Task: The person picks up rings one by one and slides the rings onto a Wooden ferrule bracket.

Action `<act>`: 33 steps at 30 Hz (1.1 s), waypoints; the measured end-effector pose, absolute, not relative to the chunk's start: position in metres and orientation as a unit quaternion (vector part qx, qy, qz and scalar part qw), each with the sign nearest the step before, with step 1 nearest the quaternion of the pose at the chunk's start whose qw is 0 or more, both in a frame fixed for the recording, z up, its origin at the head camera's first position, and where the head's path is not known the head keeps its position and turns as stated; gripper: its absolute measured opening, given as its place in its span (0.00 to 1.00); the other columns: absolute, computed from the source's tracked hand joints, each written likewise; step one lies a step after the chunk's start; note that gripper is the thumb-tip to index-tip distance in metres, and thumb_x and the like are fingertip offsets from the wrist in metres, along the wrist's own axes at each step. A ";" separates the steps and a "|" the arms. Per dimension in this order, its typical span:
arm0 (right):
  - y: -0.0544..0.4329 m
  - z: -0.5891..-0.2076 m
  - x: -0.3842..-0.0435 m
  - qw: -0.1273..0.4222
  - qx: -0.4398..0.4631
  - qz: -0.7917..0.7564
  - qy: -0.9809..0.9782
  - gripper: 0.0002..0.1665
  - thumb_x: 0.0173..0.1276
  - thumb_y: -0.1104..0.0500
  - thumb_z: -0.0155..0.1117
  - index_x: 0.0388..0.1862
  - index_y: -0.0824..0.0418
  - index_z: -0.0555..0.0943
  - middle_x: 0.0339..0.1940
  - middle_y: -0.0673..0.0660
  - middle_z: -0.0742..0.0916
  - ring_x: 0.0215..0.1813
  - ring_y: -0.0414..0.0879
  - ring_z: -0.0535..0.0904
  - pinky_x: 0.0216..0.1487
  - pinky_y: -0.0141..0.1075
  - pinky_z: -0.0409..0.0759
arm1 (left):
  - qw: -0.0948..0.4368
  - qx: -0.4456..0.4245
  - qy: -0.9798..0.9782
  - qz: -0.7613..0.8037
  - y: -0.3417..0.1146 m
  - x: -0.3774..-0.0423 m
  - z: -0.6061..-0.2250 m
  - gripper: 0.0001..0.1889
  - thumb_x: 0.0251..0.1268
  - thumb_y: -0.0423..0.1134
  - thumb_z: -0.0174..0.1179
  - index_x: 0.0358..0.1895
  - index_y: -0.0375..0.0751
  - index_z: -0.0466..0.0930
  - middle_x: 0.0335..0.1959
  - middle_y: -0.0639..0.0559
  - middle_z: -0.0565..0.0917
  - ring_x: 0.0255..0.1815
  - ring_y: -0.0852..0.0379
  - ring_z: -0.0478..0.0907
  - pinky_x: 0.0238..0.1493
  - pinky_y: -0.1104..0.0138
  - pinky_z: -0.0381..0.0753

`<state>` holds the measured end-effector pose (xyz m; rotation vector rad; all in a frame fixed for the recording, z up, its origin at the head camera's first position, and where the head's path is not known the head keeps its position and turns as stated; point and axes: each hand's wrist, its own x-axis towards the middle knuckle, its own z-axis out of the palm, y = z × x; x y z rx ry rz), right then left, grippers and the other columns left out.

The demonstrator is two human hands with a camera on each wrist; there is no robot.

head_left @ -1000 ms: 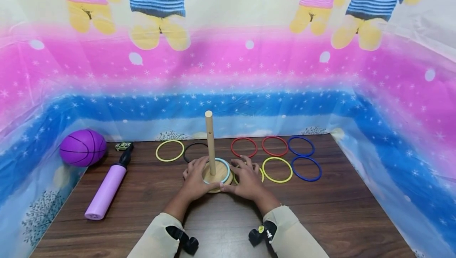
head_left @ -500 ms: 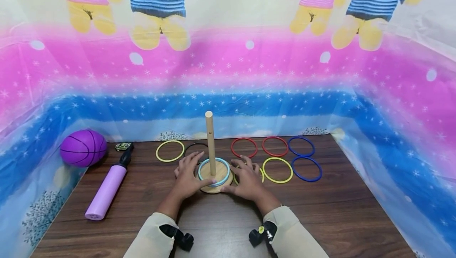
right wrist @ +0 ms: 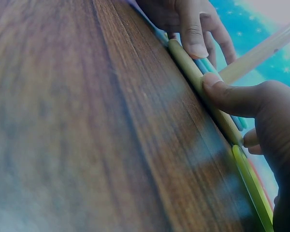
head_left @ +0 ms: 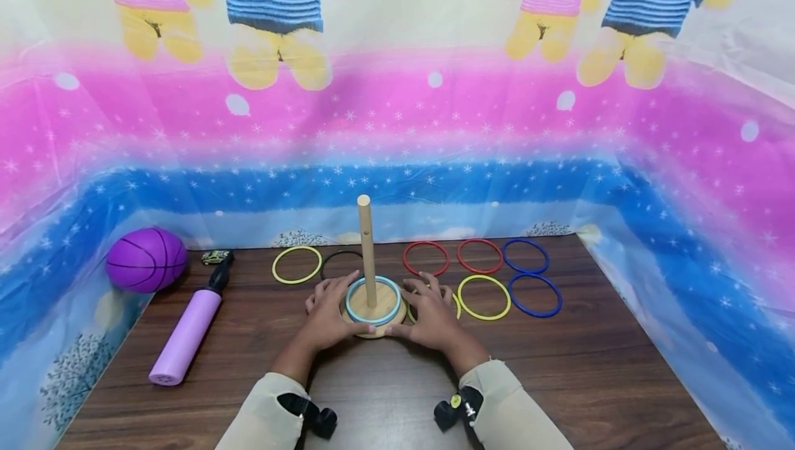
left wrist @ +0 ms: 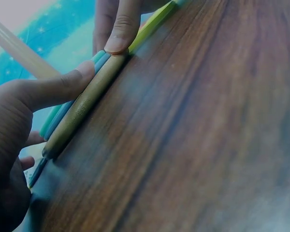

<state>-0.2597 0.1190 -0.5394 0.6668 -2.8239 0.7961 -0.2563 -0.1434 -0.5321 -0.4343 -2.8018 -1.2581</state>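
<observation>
A wooden base (head_left: 384,301) with an upright wooden post (head_left: 368,257) stands mid-table. Light blue rings (head_left: 375,321) lie on it, stacked around the post's foot. On the base's left side, my left hand (head_left: 329,312) grips the edge, its thumb at the front rim and its fingers behind. My right hand (head_left: 431,312) grips the right side likewise, thumb on the front rim. In the right wrist view the right thumb (right wrist: 215,82) presses the rim of the base, near the left thumb (right wrist: 195,46). A yellow ring (head_left: 459,306) is partly hidden behind the right hand.
Right of the base lie red rings (head_left: 426,273), another yellow ring (head_left: 484,317) and blue rings (head_left: 535,314). A yellow ring (head_left: 297,281) and a black ring (head_left: 341,252) are behind left. Further left are a purple ball (head_left: 146,260), a lilac hand pump (head_left: 186,336) and a toy car (head_left: 215,257).
My left hand has shifted left, uncovering more of the rings. Its thumb moved onto the rings, then back to the base's front rim. The right hand has stayed in place.
</observation>
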 end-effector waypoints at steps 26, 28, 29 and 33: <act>0.119 -0.540 -0.259 0.064 0.217 0.255 -0.940 0.53 0.60 0.28 0.82 0.76 0.57 0.83 0.81 0.56 0.78 0.89 0.64 0.57 0.81 0.74 0.52 | 0.051 -0.165 -0.901 -0.398 -0.159 -0.254 -0.534 0.60 0.50 0.54 0.88 0.87 0.47 0.64 0.81 0.36 0.72 0.87 0.26 0.48 0.75 0.26 0.38; 0.118 -0.539 -0.258 0.062 0.215 0.257 -0.940 0.53 0.61 0.28 0.82 0.76 0.58 0.82 0.81 0.56 0.78 0.89 0.63 0.57 0.81 0.75 0.51 | 0.055 -0.161 -0.905 -0.391 -0.168 -0.254 -0.532 0.59 0.50 0.55 0.88 0.86 0.46 0.65 0.82 0.35 0.70 0.86 0.25 0.49 0.74 0.25 0.41; 0.118 -0.539 -0.258 0.062 0.214 0.258 -0.940 0.53 0.61 0.28 0.82 0.76 0.58 0.82 0.81 0.56 0.78 0.89 0.63 0.57 0.81 0.75 0.51 | 0.056 -0.157 -0.906 -0.388 -0.172 -0.254 -0.531 0.59 0.51 0.55 0.87 0.86 0.45 0.65 0.83 0.34 0.69 0.87 0.24 0.48 0.74 0.24 0.41; 0.117 -0.537 -0.257 0.057 0.212 0.260 -0.940 0.54 0.61 0.29 0.82 0.77 0.58 0.81 0.82 0.56 0.77 0.90 0.63 0.56 0.81 0.74 0.50 | 0.059 -0.138 -0.914 -0.378 -0.189 -0.255 -0.528 0.58 0.53 0.56 0.86 0.86 0.45 0.64 0.85 0.32 0.64 0.86 0.23 0.48 0.73 0.23 0.45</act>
